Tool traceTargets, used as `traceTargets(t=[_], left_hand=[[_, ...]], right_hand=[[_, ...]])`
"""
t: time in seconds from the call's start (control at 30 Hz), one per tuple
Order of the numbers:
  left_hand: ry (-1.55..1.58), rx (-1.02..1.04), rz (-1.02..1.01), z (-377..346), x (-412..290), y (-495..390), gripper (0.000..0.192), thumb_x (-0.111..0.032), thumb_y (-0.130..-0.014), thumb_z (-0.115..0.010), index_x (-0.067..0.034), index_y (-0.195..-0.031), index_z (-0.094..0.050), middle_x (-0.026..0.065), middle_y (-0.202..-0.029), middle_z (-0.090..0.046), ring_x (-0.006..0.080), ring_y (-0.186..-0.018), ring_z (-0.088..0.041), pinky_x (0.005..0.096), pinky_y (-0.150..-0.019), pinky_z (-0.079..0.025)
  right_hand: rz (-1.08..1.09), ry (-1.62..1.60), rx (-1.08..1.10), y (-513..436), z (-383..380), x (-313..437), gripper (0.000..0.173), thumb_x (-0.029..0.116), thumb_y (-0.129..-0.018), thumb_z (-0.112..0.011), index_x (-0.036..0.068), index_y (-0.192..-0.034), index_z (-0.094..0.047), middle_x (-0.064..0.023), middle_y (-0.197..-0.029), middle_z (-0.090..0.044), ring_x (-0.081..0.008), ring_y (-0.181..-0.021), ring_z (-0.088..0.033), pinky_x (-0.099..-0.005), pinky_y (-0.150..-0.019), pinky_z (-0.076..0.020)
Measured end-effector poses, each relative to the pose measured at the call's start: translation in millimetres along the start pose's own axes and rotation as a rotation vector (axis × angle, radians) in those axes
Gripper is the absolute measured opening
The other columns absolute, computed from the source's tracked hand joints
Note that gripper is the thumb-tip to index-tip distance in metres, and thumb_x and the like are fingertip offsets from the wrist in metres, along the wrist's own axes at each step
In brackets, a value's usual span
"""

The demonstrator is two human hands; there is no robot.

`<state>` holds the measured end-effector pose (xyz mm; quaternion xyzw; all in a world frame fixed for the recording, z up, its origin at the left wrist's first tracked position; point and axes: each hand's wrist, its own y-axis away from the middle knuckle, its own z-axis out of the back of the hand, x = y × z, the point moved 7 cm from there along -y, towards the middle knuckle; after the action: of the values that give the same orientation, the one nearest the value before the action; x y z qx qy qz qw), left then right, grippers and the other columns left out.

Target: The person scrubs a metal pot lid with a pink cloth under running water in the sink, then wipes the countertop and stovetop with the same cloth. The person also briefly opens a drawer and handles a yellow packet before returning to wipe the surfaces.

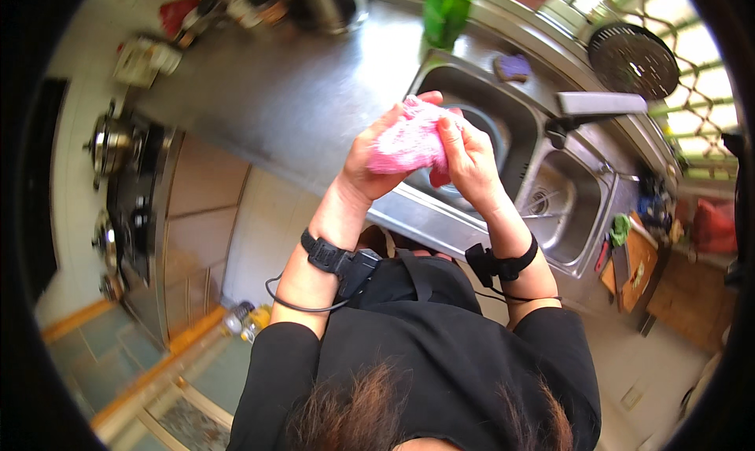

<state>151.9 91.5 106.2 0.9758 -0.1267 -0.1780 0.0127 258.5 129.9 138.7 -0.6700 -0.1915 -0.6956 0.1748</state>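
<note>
A fluffy pink cloth (411,141) is bunched between my two hands, over the near edge of the larger stainless steel sink basin (527,150). My left hand (368,156) grips it from the left side, its palm partly hidden by the cloth. On the other side my right hand (470,156) pinches it with thumb and fingers. Below the hands, a round grey-blue basin (492,133) sits in the sink, mostly covered from view. Both forearms wear black straps with small devices and cables.
A tap (601,104) reaches over the smaller sink bowl (557,200). Behind the sink lie a purple sponge (513,68) and a green bottle (446,14). At right, a knife (621,268) rests on a wooden cutting board (640,262). Pots (110,144) stand on the stove at left.
</note>
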Motion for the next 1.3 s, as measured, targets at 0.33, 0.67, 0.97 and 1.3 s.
traceTargets(t=[0.33,0.67,0.97,1.3], left_hand=[[-0.373,-0.412,-0.357,83.5,-89.9,224.4,0.03,-0.014,-0.099,-0.06,-0.001,-0.125,-0.058,0.0078,-0.113,-0.066,0.0141,-0.102,-0.064,0.0303,-0.092,-0.053],[-0.806,-0.831,-0.98,73.1,-185.4,521.6,0.026,0.0,-0.09,-0.065,-0.003,-0.116,-0.064,0.0044,-0.099,-0.07,0.0106,-0.094,-0.065,0.025,-0.084,-0.053],[-0.751,-1.281,-1.435,102.8,-202.9,744.5,0.021,0.009,-0.084,-0.063,-0.003,-0.098,-0.072,0.0004,-0.102,-0.059,0.01,-0.092,-0.059,0.0224,-0.077,-0.049],[-1.009,-2.097,-1.354,177.9,-279.5,927.3,0.014,-0.002,-0.087,-0.068,-0.002,-0.101,-0.07,0.0064,-0.09,-0.071,0.0121,-0.083,-0.064,0.0266,-0.077,-0.051]], right_hand=[[0.347,0.414,0.269,22.1,-203.9,2.2,0.024,0.018,-0.1,-0.057,0.004,-0.118,-0.065,-0.0156,-0.101,-0.065,-0.0266,-0.092,-0.065,-0.0339,-0.084,-0.05],[0.429,0.557,0.682,107.9,-474.7,43.6,0.031,0.03,-0.097,-0.066,0.0,-0.089,-0.068,-0.0055,-0.065,-0.06,-0.0074,-0.062,-0.05,-0.0291,-0.056,-0.0444],[0.19,0.469,1.685,171.8,-670.6,-5.3,0.038,0.019,-0.085,-0.08,-0.004,-0.111,-0.066,-0.0055,-0.092,-0.069,-0.0112,-0.087,-0.061,-0.0301,-0.082,-0.0512],[-0.326,-0.212,1.685,162.5,-908.8,-24.3,0.033,0.011,-0.093,-0.069,0.0,-0.123,-0.059,-0.0029,-0.098,-0.066,-0.0112,-0.094,-0.059,-0.026,-0.085,-0.049]])
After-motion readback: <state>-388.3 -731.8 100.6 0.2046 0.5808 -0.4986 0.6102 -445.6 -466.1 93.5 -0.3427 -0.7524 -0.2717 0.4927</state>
